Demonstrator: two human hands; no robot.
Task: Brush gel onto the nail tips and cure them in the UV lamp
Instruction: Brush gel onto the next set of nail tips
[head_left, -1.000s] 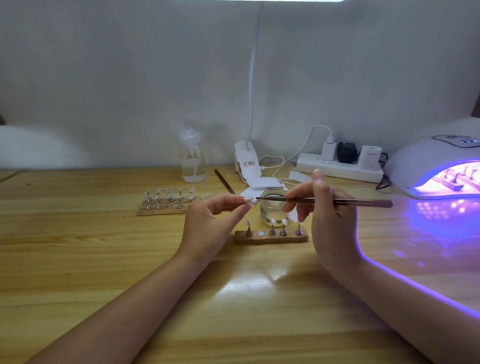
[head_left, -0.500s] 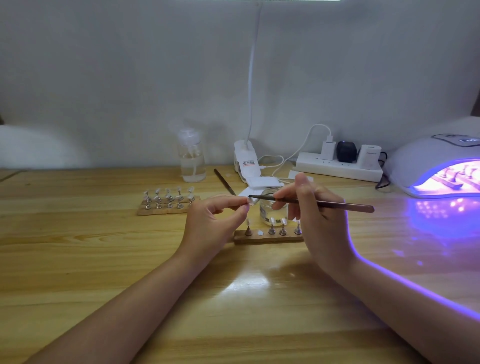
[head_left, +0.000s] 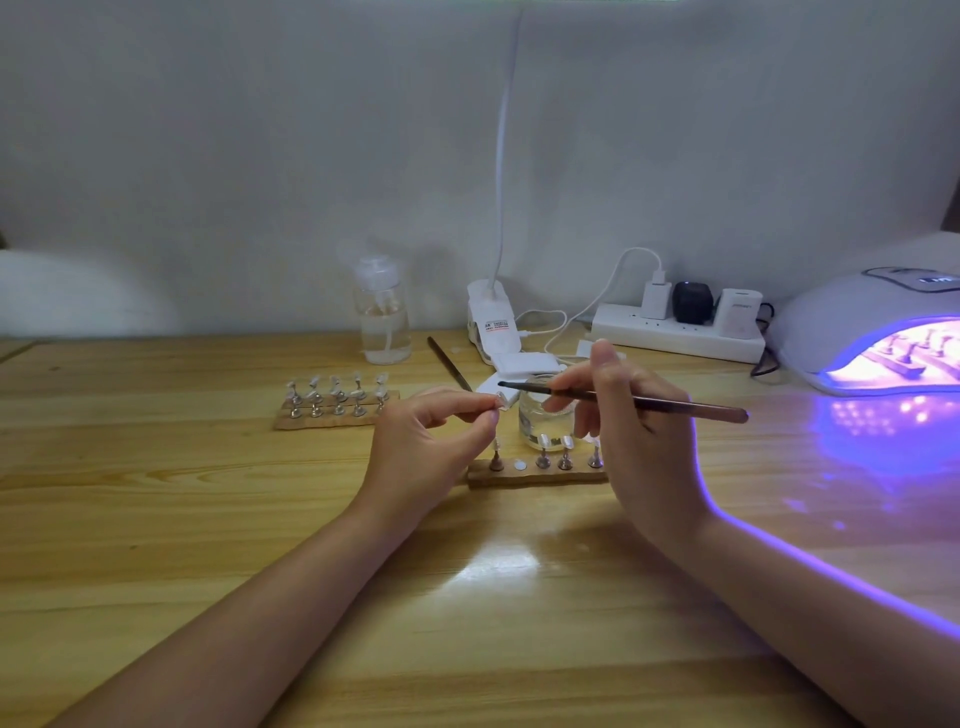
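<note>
My left hand (head_left: 431, 441) pinches a small nail tip (head_left: 503, 401) on its stand between thumb and forefinger, above the table. My right hand (head_left: 631, 431) grips a thin brush (head_left: 649, 401) like a pen, its dark bristle end just above the nail tip. Behind the hands stands a small glass gel jar (head_left: 540, 415). A wooden holder (head_left: 535, 475) with several nail tips on metal stands and one empty magnet spot lies below the hands. The UV lamp (head_left: 852, 332) glows purple at the right, with another holder of tips inside.
A second wooden holder (head_left: 335, 413) with several nail tips lies to the left. At the back stand a clear pump bottle (head_left: 382, 317), a white clip lamp (head_left: 493, 322), a power strip (head_left: 675, 327) with plugs, and a spare brush (head_left: 448, 370).
My right hand and the brush shifted left, bringing the bristle end over the nail tip. My left hand kept its pinch and hardly moved.
</note>
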